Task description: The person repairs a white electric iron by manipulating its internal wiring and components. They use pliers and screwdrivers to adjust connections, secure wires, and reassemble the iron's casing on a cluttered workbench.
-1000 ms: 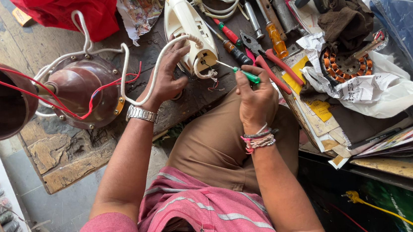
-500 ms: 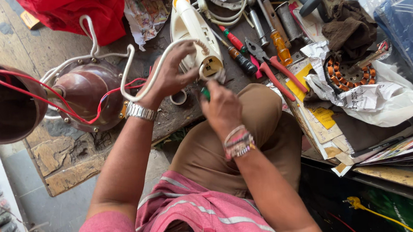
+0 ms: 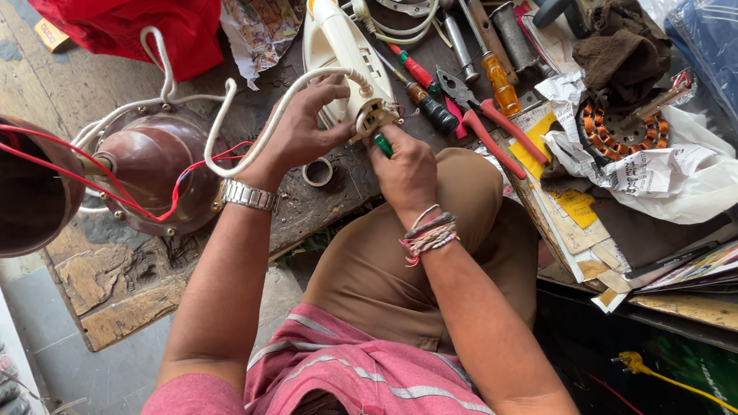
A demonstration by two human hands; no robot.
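A cream iron (image 3: 339, 45) at the far bench is steadied by the left hand (image 3: 304, 131), while the right hand (image 3: 403, 167), now moved in, grips a green screwdriver (image 3: 381, 144) against its base.

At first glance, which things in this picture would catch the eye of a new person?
The two hands meet at the middle: the left hand grips a cream-white clothes iron by its cord end, and the right hand holds a green-handled screwdriver against it. At the left lies a brown fan motor housing with red wires. Beyond the iron, screwdrivers and red-handled pliers lie scattered on the worn bench.
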